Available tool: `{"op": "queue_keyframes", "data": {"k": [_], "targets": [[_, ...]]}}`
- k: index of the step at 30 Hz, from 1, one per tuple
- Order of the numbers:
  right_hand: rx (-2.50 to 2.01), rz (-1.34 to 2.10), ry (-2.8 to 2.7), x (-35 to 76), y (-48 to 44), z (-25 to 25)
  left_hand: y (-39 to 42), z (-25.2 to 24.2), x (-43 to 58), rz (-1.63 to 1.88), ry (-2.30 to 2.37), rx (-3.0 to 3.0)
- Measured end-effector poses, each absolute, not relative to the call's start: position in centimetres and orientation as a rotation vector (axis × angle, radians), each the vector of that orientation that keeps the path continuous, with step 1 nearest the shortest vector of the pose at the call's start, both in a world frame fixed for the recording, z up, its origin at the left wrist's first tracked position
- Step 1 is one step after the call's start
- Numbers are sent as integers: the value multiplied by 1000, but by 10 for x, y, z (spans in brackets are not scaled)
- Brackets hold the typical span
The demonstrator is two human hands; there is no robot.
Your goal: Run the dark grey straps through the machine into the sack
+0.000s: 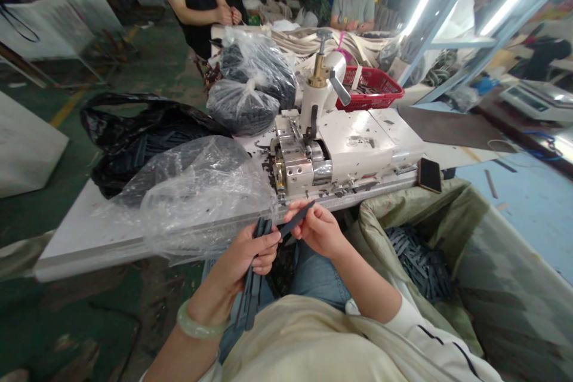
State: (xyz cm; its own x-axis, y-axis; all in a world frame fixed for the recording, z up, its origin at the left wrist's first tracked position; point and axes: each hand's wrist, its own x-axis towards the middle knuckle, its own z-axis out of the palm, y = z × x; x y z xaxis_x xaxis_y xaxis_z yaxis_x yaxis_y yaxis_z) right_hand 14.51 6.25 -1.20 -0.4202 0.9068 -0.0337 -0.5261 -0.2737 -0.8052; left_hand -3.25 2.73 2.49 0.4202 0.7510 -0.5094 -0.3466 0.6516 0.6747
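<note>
My left hand (250,256) is closed around a bundle of long dark strips (251,292) that hang down over my lap. My right hand (316,228) pinches a single dark strip (296,221), which points up and to the right toward the machine. Both hands are close together just below the front edge of the white table (80,233). Directly behind them sits a white sewing-type machine (340,146) with a metal head.
A clear plastic bag (197,191) lies on the table at the left, with black bags (134,131) behind. A sack (447,250) holding several dark strips stands at my right. A phone (430,175), a red basket (371,88) and two other people are farther back.
</note>
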Motion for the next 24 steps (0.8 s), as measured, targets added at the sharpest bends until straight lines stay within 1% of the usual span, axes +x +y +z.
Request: {"op": "queue_keyframes", "data": {"k": [3, 9, 19, 24], "targets": [[-581, 1902, -861, 140, 59, -16, 26, 30, -33, 733, 919, 525], [-528, 1874, -888, 142, 63, -17, 26, 37, -41, 726, 879, 515], [-615, 1798, -945, 144, 69, -15, 32, 25, -37, 729, 921, 535], [-716, 1828, -1014, 132, 71, -13, 35, 22, -30, 638, 895, 508]]}}
